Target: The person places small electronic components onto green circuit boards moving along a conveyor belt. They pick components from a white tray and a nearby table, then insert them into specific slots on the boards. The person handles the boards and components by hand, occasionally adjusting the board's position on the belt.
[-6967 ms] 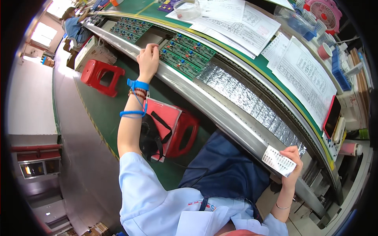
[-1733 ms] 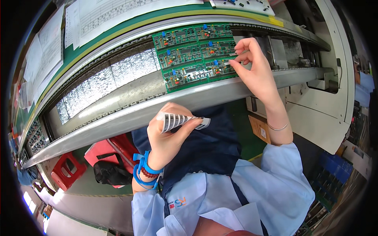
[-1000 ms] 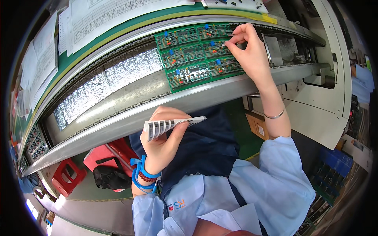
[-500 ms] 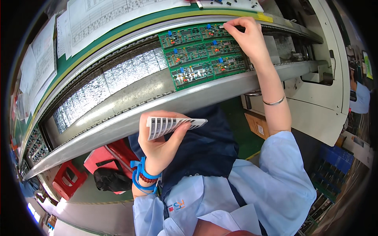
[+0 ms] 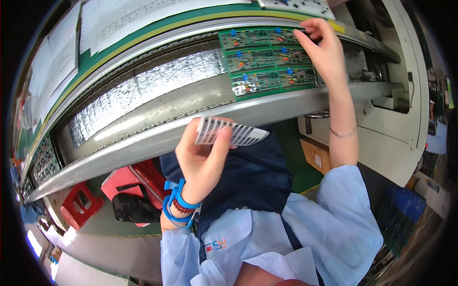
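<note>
A green circuit board panel [image 5: 253, 63], made of several small boards with blue, orange and black parts, lies between the rails of a conveyor. Over its far right corner is my right hand [image 5: 327, 50], thumb and curled fingers apart, with nothing visible between them. The thumb tip is close to the panel's edge; whether it touches cannot be seen. Nearer to me, in front of the front rail, my left hand [image 5: 202, 159] grips a bent sheet of labels [image 5: 245, 135], white with dark rectangles. Its thumb presses on the sheet's face; the other fingers are mostly behind it.
The metal front rail [image 5: 157, 133] runs across before me. A shiny silver surface [image 5: 152, 86] lies left of the panel. Behind are papers [image 5: 129, 28] and a white tray [image 5: 298, 5] of small black parts. A pale machine [image 5: 377, 128] stands right, a red stool [image 5: 81, 205] lower left.
The panel has shifted right along the conveyor, and my right hand has moved right with it. Its thumb and finger, pinched on a small white piece before, have parted. The label sheet has tilted.
</note>
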`<state>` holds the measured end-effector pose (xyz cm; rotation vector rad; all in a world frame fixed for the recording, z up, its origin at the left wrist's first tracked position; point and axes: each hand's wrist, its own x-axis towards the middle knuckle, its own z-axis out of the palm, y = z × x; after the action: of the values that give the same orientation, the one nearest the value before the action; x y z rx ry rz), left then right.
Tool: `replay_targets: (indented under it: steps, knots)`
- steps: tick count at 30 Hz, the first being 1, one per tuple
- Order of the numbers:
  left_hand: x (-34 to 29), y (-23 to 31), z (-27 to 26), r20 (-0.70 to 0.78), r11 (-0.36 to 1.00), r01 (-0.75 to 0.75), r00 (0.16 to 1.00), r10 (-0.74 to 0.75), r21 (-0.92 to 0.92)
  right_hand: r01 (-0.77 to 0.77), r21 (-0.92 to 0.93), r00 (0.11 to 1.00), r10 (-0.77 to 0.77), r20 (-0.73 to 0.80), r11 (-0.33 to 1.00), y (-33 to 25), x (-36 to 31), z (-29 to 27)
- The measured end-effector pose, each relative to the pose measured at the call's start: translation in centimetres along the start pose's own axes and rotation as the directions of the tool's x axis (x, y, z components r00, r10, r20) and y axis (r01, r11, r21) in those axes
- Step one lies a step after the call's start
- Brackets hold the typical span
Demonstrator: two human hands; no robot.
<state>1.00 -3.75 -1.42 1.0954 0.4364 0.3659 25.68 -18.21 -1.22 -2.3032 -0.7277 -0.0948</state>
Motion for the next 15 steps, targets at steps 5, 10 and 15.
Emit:
replay_targets:
  steps: [5, 10, 15]
  knots:
    - [0.3, 0.0, 0.2, 0.040, 1.000, 0.024, 0.999, -0.024, -0.004, -0.142, 0.453, 0.787, -0.177, 0.591, 0.880, -7.5, -5.6, -1.3]
    - [0.3, -0.4, 0.2, 0.054, 0.997, -0.036, 0.998, 0.032, 0.074, -0.204, 0.442, 0.756, -0.146, 0.638, 0.874, -9.0, -7.0, -1.1]
    - [0.4, -0.8, 0.2, 0.108, 0.984, -0.088, 0.992, 0.071, 0.154, -0.209, 0.419, 0.764, -0.120, 0.634, 0.883, -9.2, -7.5, -1.4]
